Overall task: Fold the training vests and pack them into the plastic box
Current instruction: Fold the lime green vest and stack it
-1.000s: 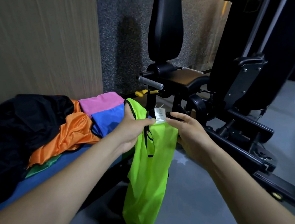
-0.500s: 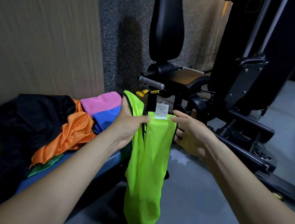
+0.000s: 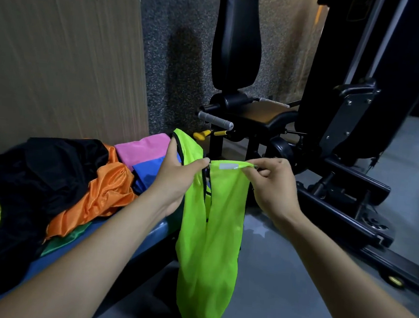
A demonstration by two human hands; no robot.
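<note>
Here the left hand and right hand each pinch the top edge of the green vest, which hangs beside the bench. On the bench lie orange, black, pink and blue vests; beyond stands a gym machine.

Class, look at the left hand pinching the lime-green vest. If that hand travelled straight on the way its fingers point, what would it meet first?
The left hand points up and right across the lime-green mesh vest. Likely first: the black gym machine's frame beyond, though depth is unclear.
</note>
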